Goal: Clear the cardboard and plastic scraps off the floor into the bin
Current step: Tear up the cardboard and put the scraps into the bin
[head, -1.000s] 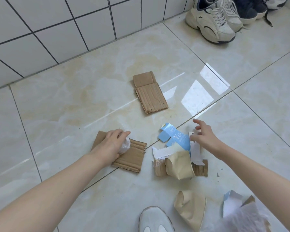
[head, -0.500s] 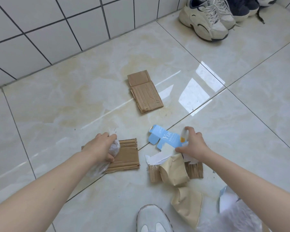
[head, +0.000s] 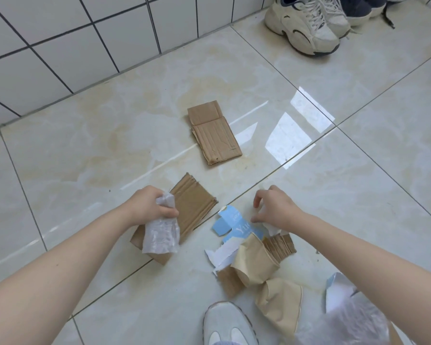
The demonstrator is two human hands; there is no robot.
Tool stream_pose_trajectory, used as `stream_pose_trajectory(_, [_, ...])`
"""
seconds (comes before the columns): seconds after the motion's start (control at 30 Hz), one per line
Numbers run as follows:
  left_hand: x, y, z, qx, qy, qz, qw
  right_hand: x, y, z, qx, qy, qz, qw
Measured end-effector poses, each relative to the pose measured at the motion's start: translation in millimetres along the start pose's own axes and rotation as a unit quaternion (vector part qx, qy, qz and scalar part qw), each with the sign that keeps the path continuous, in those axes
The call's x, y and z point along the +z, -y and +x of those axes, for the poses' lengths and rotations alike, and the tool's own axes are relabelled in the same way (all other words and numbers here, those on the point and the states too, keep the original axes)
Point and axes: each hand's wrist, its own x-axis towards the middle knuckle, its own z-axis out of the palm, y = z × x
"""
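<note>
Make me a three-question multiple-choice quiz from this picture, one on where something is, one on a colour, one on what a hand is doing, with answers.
1. Where does the flat brown cardboard piece with a folded flap lie?
A. Alone on the floor tile, farther from the person than both hands
B. Under the left hand
C. On the sneakers

2. What colour is the torn printed carton scrap by the right hand?
A. Red
B. Light blue
C. Green

3. What is the left hand doing?
A. Lying flat and empty
B. Holding a shoe
C. Gripping a crumpled clear plastic scrap

Answers: 1 A, it lies apart from the other scraps, beyond both hands. 2 B, its printed face is light blue with white lettering. 3 C, the fingers are curled round the plastic over a ribbed cardboard piece.
</note>
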Motion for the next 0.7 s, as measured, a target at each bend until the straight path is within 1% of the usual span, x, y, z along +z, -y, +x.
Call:
stream_pose_trajectory(0.07, [2.9, -5.7, -4.4, -0.003, 0.016, -0.071, 0.997, 5.4, 3.3, -6.7, 0.000, 0.017, -0.001, 1.000])
stream_pose_trajectory(0.13, [6.5, -9.7, -9.6, -0.017, 0.038, -0.114, 0.993, 12.6, 8.8, -11.9, 0.003, 0.032, -0.003, 0.999])
stream_pose_trajectory(0.27, [13.2, -10.2, -16.1, -0.020, 0.102, -0.148, 0.984, 23.9, 26.5, -9.9, -0.001, 0.040, -0.006, 0.999])
stream_pose_trajectory(0.33, [17.8, -10.5, -19.9, -0.018, 0.140, -0.161, 0.977, 26.0, 35.2, -6.8, -0.014, 0.053, -0.022, 0.998])
stream_pose_trajectory(0.4, [23.5, -12.1, -24.3, -0.017, 0.171, -0.166, 0.971, 24.2, 39.3, -2.4, -0.035, 0.061, -0.004, 0.998])
stream_pose_trajectory(0.47, [30.1, -14.9, -26.7, -0.017, 0.185, -0.168, 0.968, 16.0, 39.7, 3.4, -0.054, 0.040, 0.040, 0.997])
stream_pose_trajectory(0.6, [48.5, -29.1, -27.2, -0.012, 0.194, -0.161, 0.968, -21.7, 33.0, 3.2, -0.022, -0.037, 0.185, 0.982])
stream_pose_trajectory(0.63, [53.6, -33.1, -26.6, -0.010, 0.192, -0.158, 0.969, -31.5, 29.1, 0.3, -0.023, -0.050, 0.203, 0.978])
stream_pose_trajectory(0.7, [63.5, -39.7, -25.2, -0.004, 0.186, -0.155, 0.970, -47.2, 18.6, -8.4, -0.023, -0.059, 0.202, 0.977])
